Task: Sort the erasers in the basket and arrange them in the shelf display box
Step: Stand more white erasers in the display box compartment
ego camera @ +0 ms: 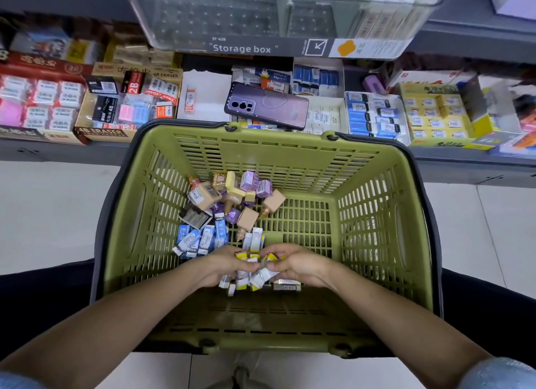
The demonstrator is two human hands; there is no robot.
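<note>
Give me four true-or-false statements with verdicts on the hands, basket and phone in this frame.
1. Both the left hand and right hand hold yellow-and-white erasers inside the green basket. True.
2. The phone lies in the basket. False: it rests on the shelf's eraser boxes, beyond the basket.
3. Blue-and-white erasers lie on the basket's left side. True.
4. The purple erasers are nearest the person. False: they lie at the far end of the pile.

Left hand (222, 266), right hand (300, 265) grip yellow-white erasers (259, 277) — inside green basket (275, 161).
</note>
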